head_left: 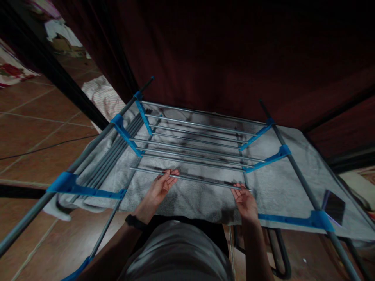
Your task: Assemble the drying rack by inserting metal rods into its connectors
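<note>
Both of my hands hold one thin grey metal rod (202, 180) level above the towel, thumbs and fingers pinched around it. My left hand (161, 187) grips it left of its middle, and my right hand (243, 198) is close to its right end. Around them lies a partly built rack of grey tubes (301, 179) with blue plastic brackets (125, 134). Several thin rods (199, 149) span between the left and right brackets at the far side. The nearest brackets, a left one (88, 191) and a right one (293, 221), have no rods between them.
A grey towel (187, 199) covers the table under the rack. Several loose tubes (114, 154) lie together at the left. A dark phone (334, 207) rests at the right. Behind hangs a dark red curtain (219, 58); tiled floor (38, 156) shows at the left.
</note>
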A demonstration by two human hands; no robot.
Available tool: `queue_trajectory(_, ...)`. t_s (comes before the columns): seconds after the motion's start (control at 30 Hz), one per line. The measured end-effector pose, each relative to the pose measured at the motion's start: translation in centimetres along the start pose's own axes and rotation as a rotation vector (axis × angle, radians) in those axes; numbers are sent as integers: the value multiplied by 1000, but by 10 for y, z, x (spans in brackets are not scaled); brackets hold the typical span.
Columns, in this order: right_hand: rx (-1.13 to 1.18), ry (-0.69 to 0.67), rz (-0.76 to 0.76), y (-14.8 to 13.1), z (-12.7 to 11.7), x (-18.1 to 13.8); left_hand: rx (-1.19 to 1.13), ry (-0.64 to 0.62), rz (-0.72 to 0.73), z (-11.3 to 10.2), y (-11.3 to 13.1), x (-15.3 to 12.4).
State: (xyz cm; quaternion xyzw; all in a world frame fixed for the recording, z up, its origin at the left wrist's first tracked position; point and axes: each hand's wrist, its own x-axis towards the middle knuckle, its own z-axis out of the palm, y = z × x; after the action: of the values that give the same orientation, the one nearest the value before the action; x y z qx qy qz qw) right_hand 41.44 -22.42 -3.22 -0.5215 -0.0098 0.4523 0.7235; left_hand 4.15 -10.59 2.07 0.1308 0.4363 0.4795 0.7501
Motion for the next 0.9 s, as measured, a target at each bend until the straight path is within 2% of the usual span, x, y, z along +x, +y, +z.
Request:
queue_trajectory(0.13, 54, -12, -9, 0, 17, -9, 71, 8, -107, -4, -7, 2)
queue_trajectory(0.2, 77, -27, -37, -1, 26, -11, 82, 55, -125, -4, -7, 6)
queue_trajectory(0.37, 114, 51, -94, -1, 41, -10, 148, 153, -153, 0, -4, 16)
queue_trajectory(0.67, 123, 137, -88, -8, 33, -15, 227, 179, -99, 2, -8, 27)
queue_trajectory(0.9, 142, 165, -170, -15, 36, -11, 236, 83, -51, -7, -10, 31)
